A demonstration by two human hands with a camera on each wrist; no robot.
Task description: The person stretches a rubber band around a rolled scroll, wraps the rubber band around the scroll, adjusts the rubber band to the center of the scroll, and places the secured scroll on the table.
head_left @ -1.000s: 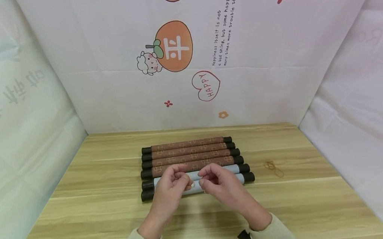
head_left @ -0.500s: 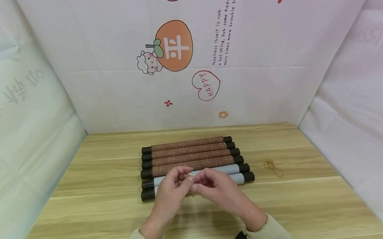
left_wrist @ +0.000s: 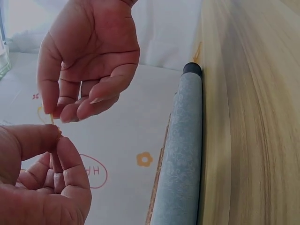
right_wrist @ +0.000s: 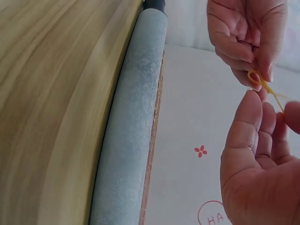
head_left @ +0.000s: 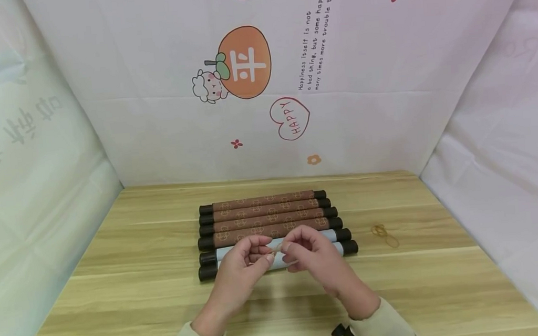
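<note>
Between my two hands a thin yellow rubber band (right_wrist: 267,88) is stretched, with a small loop or knot in it. My left hand (head_left: 238,273) pinches it between thumb and forefinger. The right hand (head_left: 323,265) pinches the other end, drawn a little to the right. Both hands are raised over two light-blue scrolls (left_wrist: 180,150) with black end knobs, partly hiding them in the head view. Behind these lie several brown scrolls (head_left: 265,219) with a gold flower pattern, side by side.
A few loose rubber bands (head_left: 385,236) lie on the wooden table (head_left: 118,296) to the right of the scrolls. White printed cloth (head_left: 176,138) hangs behind the table and along both sides.
My hands came together at the fingertips half a second ago. Now the right hand has pulled away to the right, and the rubber band shows stretched between them. The scrolls have stayed put.
</note>
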